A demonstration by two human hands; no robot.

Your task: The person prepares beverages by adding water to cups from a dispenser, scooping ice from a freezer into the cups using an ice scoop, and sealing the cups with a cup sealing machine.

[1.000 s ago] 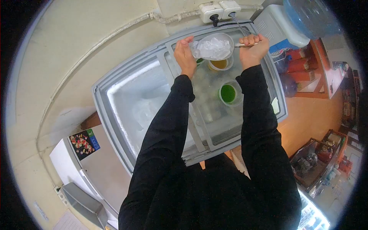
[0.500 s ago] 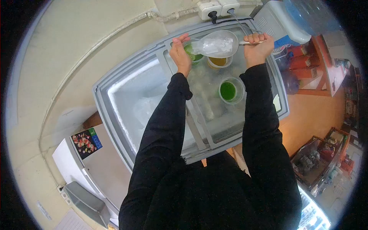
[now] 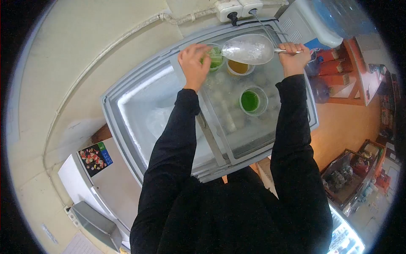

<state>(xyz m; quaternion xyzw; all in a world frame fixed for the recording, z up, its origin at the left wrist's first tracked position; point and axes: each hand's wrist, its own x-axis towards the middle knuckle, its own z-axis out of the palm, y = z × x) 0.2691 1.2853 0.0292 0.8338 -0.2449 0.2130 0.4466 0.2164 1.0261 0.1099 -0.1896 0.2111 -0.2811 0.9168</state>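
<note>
- Tipping ice point(image 3: 253, 53) appears in hand: scoop point(image 3: 267, 47) tip at far green cup point(image 3: 217, 62) on freezer lid point(image 3: 253, 139).
- Right hand point(image 3: 292, 60): gripping scoop handle point(image 3: 280, 51).
- Left hand point(image 3: 194, 67): fingers spread at cup, contact unclear.
- Further tilting calls for a steadied cup.

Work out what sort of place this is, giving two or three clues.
Probably a small café or drinks shop: a partly open chest freezer, a scoop with ice in the right hand, and clear cups of green and amber liquid on the see-through lid.
</note>
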